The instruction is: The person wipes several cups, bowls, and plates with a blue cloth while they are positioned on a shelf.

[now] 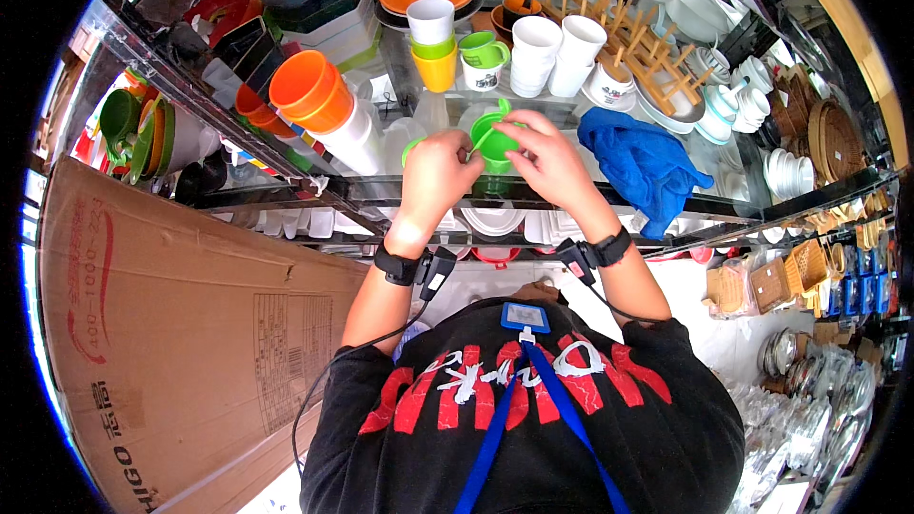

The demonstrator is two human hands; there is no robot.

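Note:
A green plastic cup (494, 148) stands at the front of the glass shelf, between my hands. My left hand (444, 168) pinches a thin light-green stick, likely a spoon handle (480, 140), that slants over the cup's opening. My right hand (537, 150) touches the cup's right rim with bent fingers; whether it grips the rim cannot be told. A small green rounded piece (504, 107) shows at the cup's far rim. Part of another green item (411, 151) shows left of my left hand, mostly hidden. A crumpled blue cloth (643, 164) lies right of my right hand, hanging over the shelf edge.
Stacked orange cups (311, 89) on white ones stand at left. Behind are a yellow cup (435, 70), a green mug (483, 50), white cups (535, 57) and a wooden peg rack (660, 75). A large cardboard box (193, 343) stands at lower left. The shelf's black front edge (528, 201) runs below my hands.

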